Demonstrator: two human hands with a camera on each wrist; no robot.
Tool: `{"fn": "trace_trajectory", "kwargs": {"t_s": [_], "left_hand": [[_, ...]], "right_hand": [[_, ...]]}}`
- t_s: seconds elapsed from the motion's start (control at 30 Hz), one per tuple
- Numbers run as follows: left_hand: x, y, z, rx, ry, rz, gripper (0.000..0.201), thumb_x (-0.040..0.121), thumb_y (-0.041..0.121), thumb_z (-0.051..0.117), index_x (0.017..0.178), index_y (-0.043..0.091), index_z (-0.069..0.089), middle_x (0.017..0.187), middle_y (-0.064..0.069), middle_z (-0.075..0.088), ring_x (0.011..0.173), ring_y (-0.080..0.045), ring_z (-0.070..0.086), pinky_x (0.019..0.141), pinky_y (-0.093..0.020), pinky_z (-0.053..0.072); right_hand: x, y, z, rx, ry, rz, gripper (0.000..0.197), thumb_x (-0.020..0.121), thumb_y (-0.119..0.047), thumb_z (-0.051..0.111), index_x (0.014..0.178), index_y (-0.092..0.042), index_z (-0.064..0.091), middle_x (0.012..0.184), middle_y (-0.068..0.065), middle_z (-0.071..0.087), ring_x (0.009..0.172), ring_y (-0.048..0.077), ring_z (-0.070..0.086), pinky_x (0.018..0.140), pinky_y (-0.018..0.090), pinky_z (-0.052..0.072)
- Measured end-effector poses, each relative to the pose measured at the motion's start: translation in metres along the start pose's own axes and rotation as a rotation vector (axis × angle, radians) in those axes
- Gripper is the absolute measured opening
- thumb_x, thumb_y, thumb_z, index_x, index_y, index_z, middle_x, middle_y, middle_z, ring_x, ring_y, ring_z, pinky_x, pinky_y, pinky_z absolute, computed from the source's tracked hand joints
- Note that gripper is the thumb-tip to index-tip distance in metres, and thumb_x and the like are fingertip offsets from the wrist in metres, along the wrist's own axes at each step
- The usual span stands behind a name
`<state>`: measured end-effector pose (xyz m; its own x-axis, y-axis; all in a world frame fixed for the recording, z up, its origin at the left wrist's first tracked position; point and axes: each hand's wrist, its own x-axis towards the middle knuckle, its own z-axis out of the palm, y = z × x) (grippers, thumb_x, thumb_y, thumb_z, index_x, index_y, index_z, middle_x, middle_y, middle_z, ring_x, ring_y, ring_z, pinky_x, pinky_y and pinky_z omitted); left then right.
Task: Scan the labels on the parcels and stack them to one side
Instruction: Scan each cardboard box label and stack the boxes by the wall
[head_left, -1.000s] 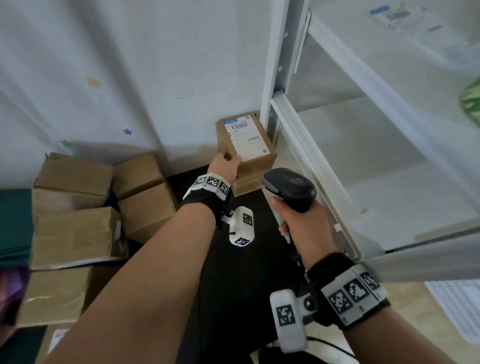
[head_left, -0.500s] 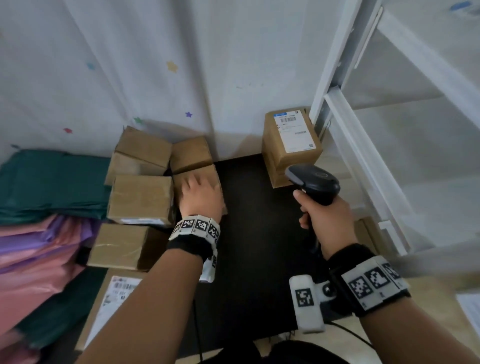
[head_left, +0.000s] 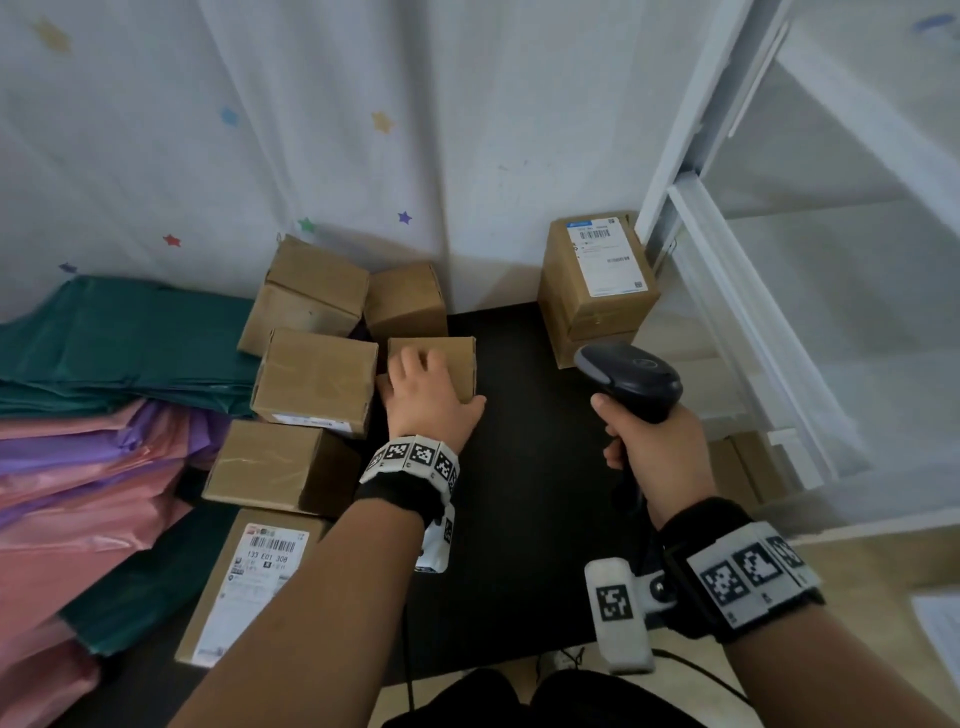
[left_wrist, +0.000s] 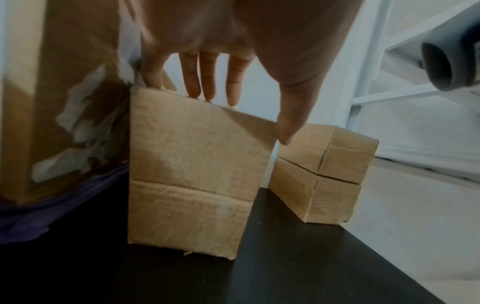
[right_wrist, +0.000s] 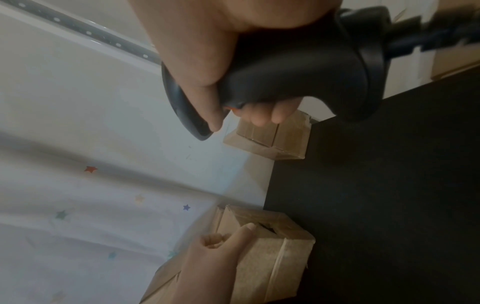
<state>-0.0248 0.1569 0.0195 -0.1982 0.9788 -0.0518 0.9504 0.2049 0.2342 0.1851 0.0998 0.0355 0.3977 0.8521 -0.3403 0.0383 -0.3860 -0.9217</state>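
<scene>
Brown cardboard parcels crowd the frame's left; a labelled stack stands upper right.
Left hand lies spread on a small brown box; right hand grips a black scanner.

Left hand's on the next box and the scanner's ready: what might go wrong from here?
1. The box under the left hand shows no label on the faces in view, so it may need turning before the scanner in the right hand can read it.
2. It sits close against neighbouring boxes; lifting could nudge them.
3. The two-box stack stands at the mat's edge; a careless third could tip it.
</scene>
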Motion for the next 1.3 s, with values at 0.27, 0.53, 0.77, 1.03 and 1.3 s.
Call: {"fn": "trace_trajectory", "kwargs": {"t_s": [0.27, 0.53, 0.77, 1.03, 1.3], "left_hand": [[0.007, 0.004, -0.007, 0.033, -0.143, -0.09, 0.118, 0.067, 0.056, 0.074, 0.151, 0.024, -0.002, 0.153, -0.018, 0.007, 0.141, -0.038, 0.013, 0.113, -0.047, 0.025], [-0.002, 0.004, -0.005, -0.149, -0.241, -0.151, 0.1, 0.069, 0.064, 0.069, 0.146, 0.033, 0.013, 0.158, -0.012, -0.001, 0.14, -0.04, 0.021, 0.106, -0.052, 0.034], [-0.018, 0.024, 0.003, -0.397, -0.161, 0.004, 0.125, 0.059, 0.047, 0.083, 0.146, 0.042, -0.006, 0.155, -0.001, 0.002, 0.141, -0.033, 0.018, 0.112, -0.05, 0.027], [-0.058, 0.031, 0.039, -0.332, -0.288, 0.225, 0.133, 0.056, 0.043, 0.087, 0.14, 0.052, -0.016, 0.152, 0.0, 0.003, 0.141, -0.031, 0.016, 0.11, -0.051, 0.028], [-0.081, 0.013, 0.051, -0.541, -0.35, 0.102, 0.058, 0.085, 0.052, 0.059, 0.129, 0.024, 0.034, 0.134, 0.0, 0.041, 0.111, -0.015, 0.051, 0.086, -0.029, 0.046]], "right_hand": [[0.0, 0.01, -0.014, 0.003, 0.049, 0.004, 0.025, 0.08, -0.033, 0.079, 0.094, -0.014, 0.069, 0.054, -0.004, 0.065, 0.046, 0.008, 0.062, 0.046, 0.018, 0.049], [-0.004, 0.014, -0.022, -0.005, 0.066, 0.01, 0.025, 0.08, -0.033, 0.079, 0.094, -0.014, 0.069, 0.055, -0.003, 0.066, 0.046, 0.006, 0.062, 0.044, 0.015, 0.047], [-0.004, 0.019, -0.025, -0.012, 0.091, 0.012, 0.028, 0.08, -0.033, 0.078, 0.097, -0.013, 0.069, 0.059, -0.001, 0.066, 0.046, 0.008, 0.062, 0.05, 0.023, 0.051], [0.003, 0.042, -0.031, -0.011, 0.143, 0.075, 0.028, 0.079, -0.032, 0.079, 0.098, -0.013, 0.07, 0.067, -0.002, 0.072, 0.051, 0.005, 0.066, 0.048, 0.019, 0.049], [0.005, 0.074, -0.028, -0.008, 0.119, 0.173, 0.035, 0.082, -0.028, 0.078, 0.111, -0.011, 0.069, 0.09, 0.002, 0.074, 0.071, 0.013, 0.072, 0.059, 0.027, 0.054]]}}
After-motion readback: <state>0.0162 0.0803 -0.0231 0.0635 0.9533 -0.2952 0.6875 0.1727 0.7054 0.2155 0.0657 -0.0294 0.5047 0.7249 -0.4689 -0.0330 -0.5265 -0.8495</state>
